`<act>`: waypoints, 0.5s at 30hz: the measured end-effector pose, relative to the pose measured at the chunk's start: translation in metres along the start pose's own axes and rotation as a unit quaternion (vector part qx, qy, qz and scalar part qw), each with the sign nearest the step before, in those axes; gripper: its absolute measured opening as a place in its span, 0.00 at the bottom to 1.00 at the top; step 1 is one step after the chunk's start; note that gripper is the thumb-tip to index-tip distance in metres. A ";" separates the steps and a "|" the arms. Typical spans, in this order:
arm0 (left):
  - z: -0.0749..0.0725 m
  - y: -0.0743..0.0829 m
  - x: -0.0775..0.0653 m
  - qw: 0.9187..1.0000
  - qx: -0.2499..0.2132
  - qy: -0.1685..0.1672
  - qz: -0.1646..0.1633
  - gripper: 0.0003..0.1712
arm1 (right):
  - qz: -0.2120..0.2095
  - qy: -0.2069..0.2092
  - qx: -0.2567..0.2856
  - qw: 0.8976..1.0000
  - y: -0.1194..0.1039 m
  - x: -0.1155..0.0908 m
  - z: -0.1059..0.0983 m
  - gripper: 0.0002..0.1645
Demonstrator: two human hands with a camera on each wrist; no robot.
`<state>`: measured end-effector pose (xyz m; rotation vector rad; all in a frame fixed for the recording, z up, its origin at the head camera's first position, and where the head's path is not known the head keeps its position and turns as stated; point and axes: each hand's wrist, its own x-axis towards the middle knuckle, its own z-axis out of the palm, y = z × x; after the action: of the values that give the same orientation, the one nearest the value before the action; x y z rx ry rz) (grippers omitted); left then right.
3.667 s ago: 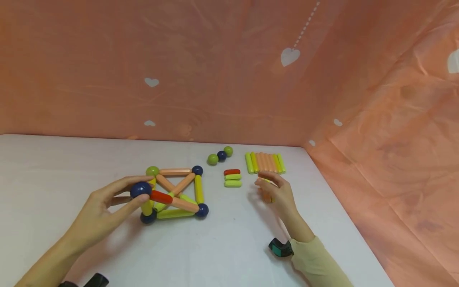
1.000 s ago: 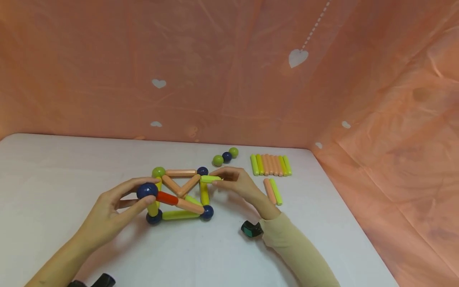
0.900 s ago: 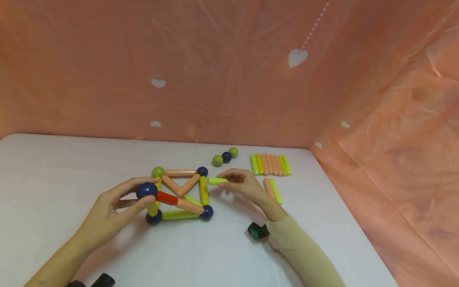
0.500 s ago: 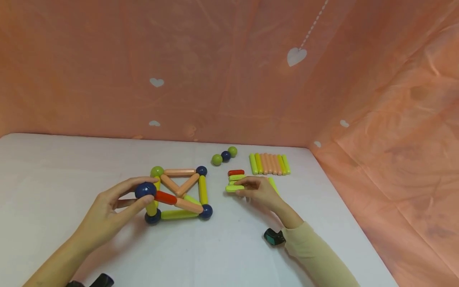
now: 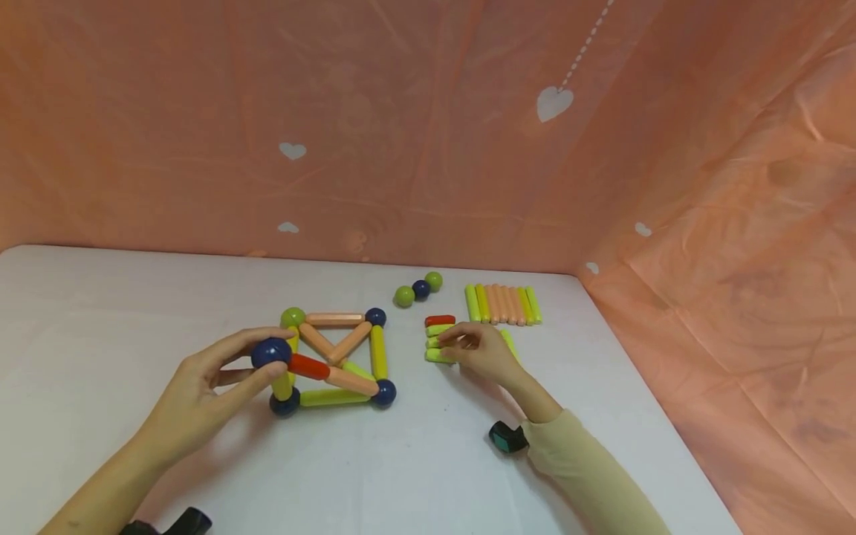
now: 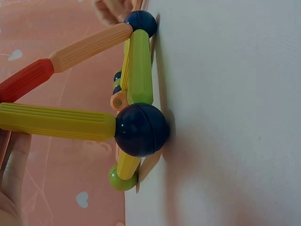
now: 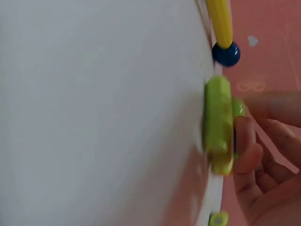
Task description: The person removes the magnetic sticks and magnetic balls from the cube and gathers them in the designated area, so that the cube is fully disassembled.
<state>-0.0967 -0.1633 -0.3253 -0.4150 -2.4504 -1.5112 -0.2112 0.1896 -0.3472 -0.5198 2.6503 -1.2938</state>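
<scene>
My left hand (image 5: 221, 386) pinches a navy ball (image 5: 271, 353) between thumb and fingers, raised above the table. From this ball a yellow rod (image 6: 56, 121) runs down and a red rod (image 5: 310, 366) slants off, end to end with a peach rod (image 5: 352, 381). Both join a four-sided frame of rods and balls, whose near edge is a green rod (image 5: 334, 397). Over at the short rods, my right hand (image 5: 484, 353) has its thumb right at a short green rod (image 5: 438, 356). In the right wrist view, thumb and fingertips sit just above this rod.
Beyond the frame lie two green balls (image 5: 404, 296) and a navy one (image 5: 421, 290). A short red rod (image 5: 440, 321) tops the stack of short rods. Several longer rods (image 5: 504, 305) form a row at the back right. A pink curtain (image 5: 401, 134) hangs behind the table.
My right hand has carried a short green rod from the frame's far-right corner to the front of the short rods and laid it there. The left hand keeps its grip on the ball.
</scene>
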 end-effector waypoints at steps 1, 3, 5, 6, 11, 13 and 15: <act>0.000 0.000 0.000 1.000 0.000 0.000 0.000 0.20 | -0.001 -0.002 0.004 1.000 -0.007 0.002 0.003 0.14; 0.001 -0.001 -0.001 1.000 -0.002 0.000 -0.001 0.20 | -0.009 -0.009 0.017 1.000 -0.024 0.006 0.009 0.14; 0.002 -0.003 -0.001 1.000 -0.003 -0.001 -0.003 0.21 | -0.031 -0.020 0.029 0.999 -0.032 0.013 0.018 0.14; 0.002 -0.003 -0.001 1.000 -0.004 -0.001 -0.003 0.21 | -0.044 -0.030 0.036 0.998 -0.036 0.017 0.022 0.15; 0.004 -0.004 0.000 1.000 -0.005 -0.003 -0.007 0.21 | -0.102 -0.066 0.033 0.992 -0.038 0.039 0.048 0.16; 0.004 -0.004 0.000 1.000 -0.006 -0.002 -0.005 0.21 | -0.120 -0.084 0.025 0.989 -0.042 0.044 0.057 0.16; 0.004 -0.005 0.000 1.000 -0.005 -0.002 -0.003 0.21 | -0.127 -0.100 0.012 0.987 -0.046 0.049 0.063 0.16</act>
<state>-0.0985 -0.1614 -0.3312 -0.4127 -2.4493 -1.5277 -0.2277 0.0992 -0.3487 -0.9582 2.4603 -1.2579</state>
